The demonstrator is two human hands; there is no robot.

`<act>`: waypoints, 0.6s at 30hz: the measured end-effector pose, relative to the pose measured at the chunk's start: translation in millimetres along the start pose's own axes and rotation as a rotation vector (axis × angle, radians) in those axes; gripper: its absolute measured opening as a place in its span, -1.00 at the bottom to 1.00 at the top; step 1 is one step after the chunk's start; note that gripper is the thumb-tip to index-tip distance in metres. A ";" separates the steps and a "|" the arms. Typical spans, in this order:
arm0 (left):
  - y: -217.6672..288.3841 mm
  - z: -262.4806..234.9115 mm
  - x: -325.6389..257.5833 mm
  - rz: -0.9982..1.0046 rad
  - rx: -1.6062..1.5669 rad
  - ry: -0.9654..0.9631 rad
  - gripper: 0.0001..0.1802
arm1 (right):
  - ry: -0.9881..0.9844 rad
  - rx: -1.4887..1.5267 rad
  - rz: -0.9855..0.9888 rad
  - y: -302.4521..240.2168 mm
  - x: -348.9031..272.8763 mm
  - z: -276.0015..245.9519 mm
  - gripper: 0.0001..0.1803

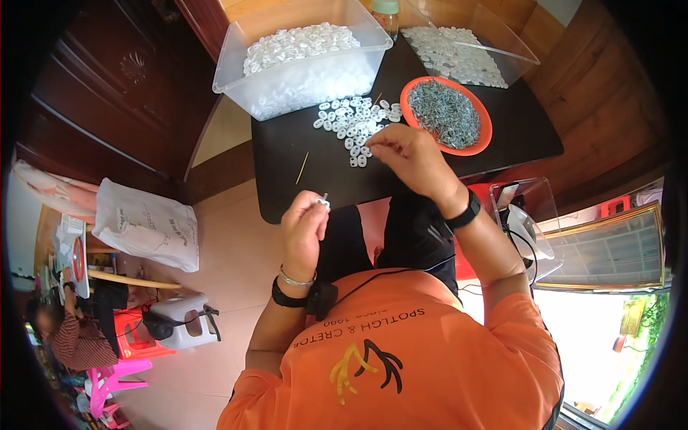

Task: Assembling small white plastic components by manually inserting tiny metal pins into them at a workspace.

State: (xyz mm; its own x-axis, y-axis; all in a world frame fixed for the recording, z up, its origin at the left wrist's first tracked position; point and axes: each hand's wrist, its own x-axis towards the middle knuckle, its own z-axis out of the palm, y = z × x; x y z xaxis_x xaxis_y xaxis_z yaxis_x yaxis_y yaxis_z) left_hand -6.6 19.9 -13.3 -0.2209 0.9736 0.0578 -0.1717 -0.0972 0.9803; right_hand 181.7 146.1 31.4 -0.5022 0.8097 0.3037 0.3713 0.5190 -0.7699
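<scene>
My left hand (304, 228) is raised just off the near edge of the dark table (279, 190). Its thumb and fingers pinch a small white plastic piece (324, 203), with a bit of metal sticking up from it. Over the loose pile of white oval two-holed plastic pieces (344, 127), my right hand (410, 156) has its fingertips drawn together at the pile's near right side. Whether something small sits between those fingertips is hidden. Right of the pile, an orange plate (489, 136) holds many small silvery metal parts (444, 113).
Behind the pile stands a clear tub (247, 100) full of white pieces; a clear bin (527, 61) with flat pale pieces is at the back right. A thin brown stick (302, 168) lies on the table. To the left are a white sack (147, 226), stools (183, 319) and another person (82, 340).
</scene>
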 end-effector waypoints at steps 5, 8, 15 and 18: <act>-8.7 -14.6 3.5 -0.054 -0.082 0.032 -0.84 | -0.087 -0.345 -0.244 12.0 13.7 -0.5 -0.83; -7.8 -13.6 2.2 -0.067 -0.075 0.030 -0.85 | -0.137 -0.459 -0.293 20.3 16.6 11.4 -0.82; -10.9 -13.9 1.8 -0.059 -0.061 0.009 -0.84 | -0.127 -0.502 -0.276 21.3 19.9 16.3 -0.84; -10.4 -13.1 3.3 -0.071 -0.068 0.014 -0.84 | -0.136 -0.452 -0.298 15.5 19.8 14.7 -0.87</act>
State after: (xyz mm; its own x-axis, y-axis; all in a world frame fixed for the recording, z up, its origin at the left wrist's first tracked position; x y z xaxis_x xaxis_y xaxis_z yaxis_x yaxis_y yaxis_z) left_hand -18.1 21.5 -25.8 -0.2191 0.9756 -0.0144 -0.2523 -0.0424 0.9667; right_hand 166.1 166.1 17.2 -0.7220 0.5827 0.3730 0.4808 0.8102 -0.3351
